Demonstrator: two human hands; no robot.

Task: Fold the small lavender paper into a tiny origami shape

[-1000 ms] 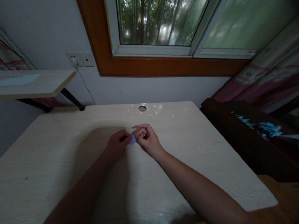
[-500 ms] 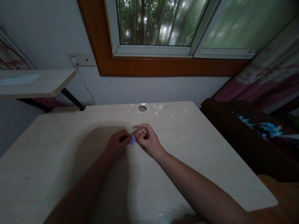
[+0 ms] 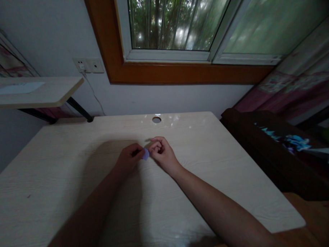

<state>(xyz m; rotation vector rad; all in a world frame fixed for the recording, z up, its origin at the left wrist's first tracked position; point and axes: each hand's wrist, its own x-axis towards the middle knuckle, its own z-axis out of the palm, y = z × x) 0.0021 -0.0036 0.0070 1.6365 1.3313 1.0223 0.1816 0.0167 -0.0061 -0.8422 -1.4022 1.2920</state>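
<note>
A small purple piece [image 3: 145, 154], which looks like folded paper, sits between my two hands above the desk. My left hand [image 3: 130, 158] pinches its left side between thumb and fingers. On the opposite side, my right hand [image 3: 162, 154] has its thumb and index finger pressed together at the piece's right edge, with the other fingers curled. The fingertips cover parts of the piece, so its full shape is hidden. Beneath both hands lies the pale wood-grain desk [image 3: 209, 161].
A round cable hole [image 3: 156, 119] is near the desk's back edge. To the left, a raised shelf [image 3: 58, 89] on black legs bears a paper sheet [image 3: 19, 88]. Blue-and-purple items [image 3: 297, 142] lie on dark furniture [image 3: 262, 149] at the right. A wall socket [image 3: 88, 65] has a cable plugged in.
</note>
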